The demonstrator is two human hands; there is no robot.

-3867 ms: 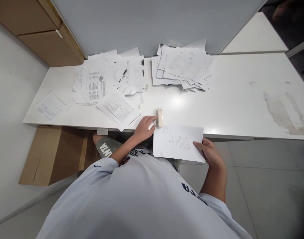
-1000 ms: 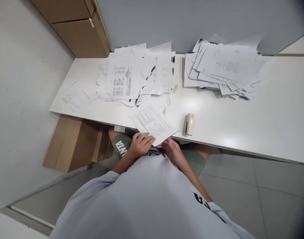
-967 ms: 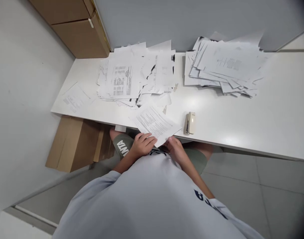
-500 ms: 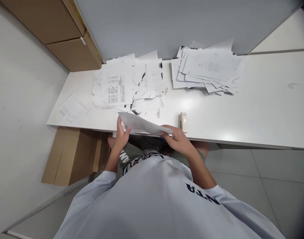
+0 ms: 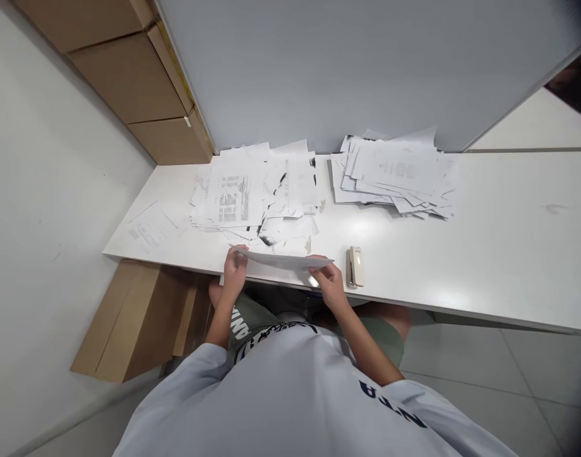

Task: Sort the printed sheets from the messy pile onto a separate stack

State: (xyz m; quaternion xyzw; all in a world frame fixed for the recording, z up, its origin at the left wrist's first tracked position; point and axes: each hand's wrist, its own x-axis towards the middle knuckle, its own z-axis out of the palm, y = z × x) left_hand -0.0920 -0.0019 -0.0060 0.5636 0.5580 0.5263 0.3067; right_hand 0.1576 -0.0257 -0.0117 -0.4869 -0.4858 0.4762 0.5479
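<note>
white papers (image 5: pixel 240 200) with black print, cream stapler (image 5: pixel 355 266), brown cardboard box (image 5: pixel 138 320)

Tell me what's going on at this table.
The person's left hand and right hand hold a sheet of paper nearly edge-on, at the front edge of the white table. A beige stapler sits just right of the right hand. Beyond lie one messy heap of printed papers and a second heap.

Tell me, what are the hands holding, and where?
One sheet of paper, held by opposite edges: the left hand at its left edge, the right hand at its right edge.
</note>
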